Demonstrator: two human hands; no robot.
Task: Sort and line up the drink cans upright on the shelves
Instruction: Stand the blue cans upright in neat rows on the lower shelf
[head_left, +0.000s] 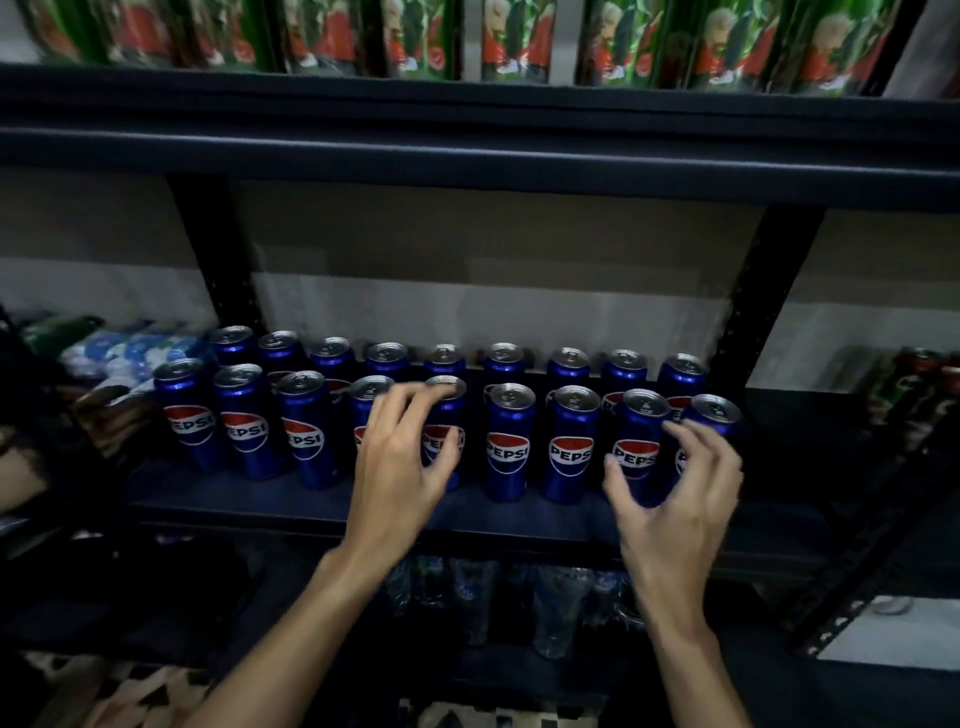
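Blue Pepsi cans stand upright in two rows on the dark middle shelf (260, 501): a front row (508, 441) with logos facing me and a back row (503, 358) behind it. My left hand (400, 467) hovers in front of the fifth front can (445, 387), with fingers spread and loosely curved and the thumb beside the can's logo. It grips nothing that I can see. My right hand (680, 493) hangs in front of the two rightmost front cans (714, 410), fingers loosely curled and empty.
Tall green and red packages (514, 41) line the shelf above. Clear plastic bottles (556, 597) stand on the shelf below. Blue and white packs (135, 348) lie to the left of the cans. Dark cans (919, 374) sit at the far right, past a black upright post (753, 312).
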